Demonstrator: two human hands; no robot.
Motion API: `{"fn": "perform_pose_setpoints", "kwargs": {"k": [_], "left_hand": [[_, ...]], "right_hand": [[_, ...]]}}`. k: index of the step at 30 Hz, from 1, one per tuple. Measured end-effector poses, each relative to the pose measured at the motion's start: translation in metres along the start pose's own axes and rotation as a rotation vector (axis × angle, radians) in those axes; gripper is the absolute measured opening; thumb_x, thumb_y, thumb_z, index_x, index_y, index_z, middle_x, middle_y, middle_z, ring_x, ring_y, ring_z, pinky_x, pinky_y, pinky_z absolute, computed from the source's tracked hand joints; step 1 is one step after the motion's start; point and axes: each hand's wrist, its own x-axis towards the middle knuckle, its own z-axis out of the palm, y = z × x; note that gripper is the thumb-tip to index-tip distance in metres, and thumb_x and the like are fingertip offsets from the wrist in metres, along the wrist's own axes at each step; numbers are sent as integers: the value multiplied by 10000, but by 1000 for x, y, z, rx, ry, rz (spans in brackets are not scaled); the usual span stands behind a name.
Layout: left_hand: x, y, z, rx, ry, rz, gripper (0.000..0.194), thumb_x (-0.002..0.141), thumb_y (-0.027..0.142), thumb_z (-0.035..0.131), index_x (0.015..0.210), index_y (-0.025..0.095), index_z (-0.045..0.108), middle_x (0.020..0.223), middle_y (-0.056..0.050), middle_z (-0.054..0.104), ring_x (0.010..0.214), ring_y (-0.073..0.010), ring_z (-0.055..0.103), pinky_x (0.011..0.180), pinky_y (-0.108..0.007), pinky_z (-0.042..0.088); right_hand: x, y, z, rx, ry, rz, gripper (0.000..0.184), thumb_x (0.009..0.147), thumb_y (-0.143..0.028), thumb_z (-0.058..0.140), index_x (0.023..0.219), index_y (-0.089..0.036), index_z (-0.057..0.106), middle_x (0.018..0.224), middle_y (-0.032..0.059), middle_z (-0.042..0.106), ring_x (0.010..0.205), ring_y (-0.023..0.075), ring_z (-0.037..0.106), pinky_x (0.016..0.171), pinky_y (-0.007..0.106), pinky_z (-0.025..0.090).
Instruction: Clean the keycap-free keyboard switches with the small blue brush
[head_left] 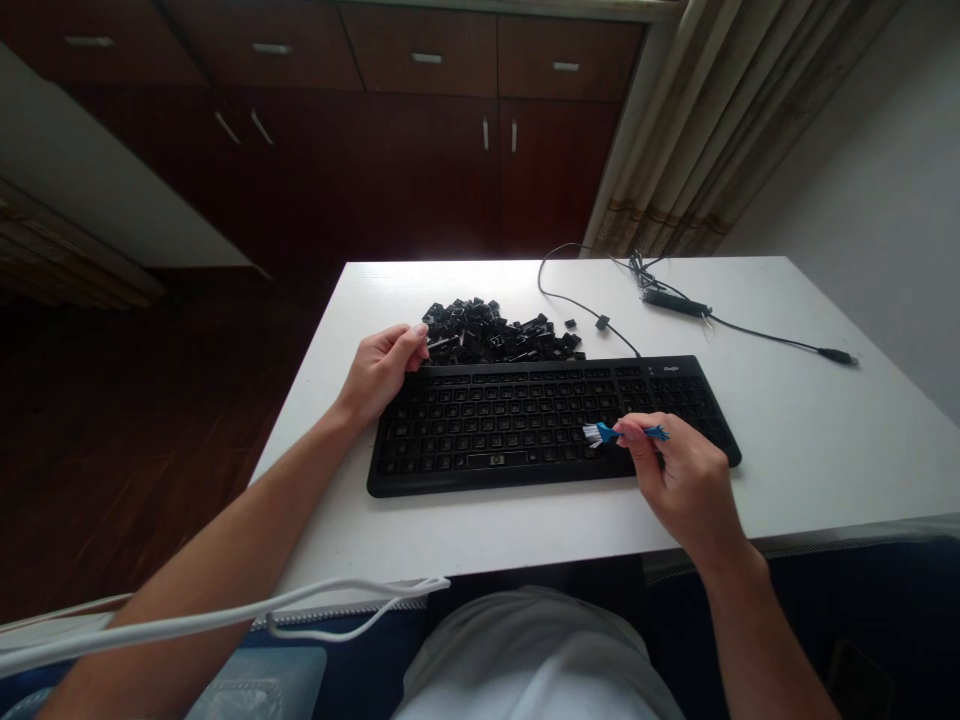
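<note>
A black keyboard (pixel 525 425) with its keycaps removed lies across a white table (pixel 810 440). My left hand (pixel 382 370) grips the keyboard's upper left corner, fingers curled over its edge. My right hand (pixel 679 480) pinches a small blue brush (pixel 622 433) with white bristles pointing left, the bristles resting on the keyboard's lower right part. A heap of loose black keycaps (pixel 495 335) sits just behind the keyboard, close to my left fingers.
The keyboard's black cable (pixel 675 300) coils at the table's back right and ends in a USB plug (pixel 840 356). A white cord (pixel 300 605) runs across my lap. Dark wooden cabinets (pixel 420 130) and a curtain (pixel 720 120) stand beyond the table.
</note>
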Motion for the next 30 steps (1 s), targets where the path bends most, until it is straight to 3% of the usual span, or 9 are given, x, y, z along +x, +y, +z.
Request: {"fn": "perform_pose_setpoints", "kwargs": {"k": [7, 18, 23, 30], "left_hand": [[0, 0, 0, -7, -2, 10, 366, 956, 401, 528, 659, 206, 614, 600, 3, 523, 579, -127, 486, 604, -256, 408], [-1, 2, 0, -3, -6, 13, 376, 960, 412, 526, 664, 198, 614, 608, -2, 536, 582, -132, 486, 605, -255, 415], [-1, 1, 0, -7, -7, 9, 386, 964, 422, 518, 673, 186, 609, 607, 6, 518, 594, -124, 475, 618, -245, 402], [-2, 3, 0, -19, -15, 2, 393, 971, 428, 523, 680, 178, 607, 613, 15, 510, 596, -114, 464, 616, -242, 380]], "right_hand": [[7, -8, -6, -201, 0, -158, 52, 959, -203, 623, 1005, -179, 633, 872, 39, 738, 718, 163, 632, 725, 300, 469], [2, -1, -19, -266, -7, -73, 98, 984, -238, 596, 1021, -176, 662, 890, 38, 732, 778, 174, 657, 727, 297, 470], [0, 8, -24, -339, 55, -48, 86, 964, -224, 628, 1018, -167, 664, 936, 46, 732, 813, 181, 669, 729, 294, 474], [-3, 6, -23, -125, -6, -24, 80, 983, -183, 581, 1013, -171, 655, 926, 45, 705, 829, 161, 663, 770, 281, 504]]}}
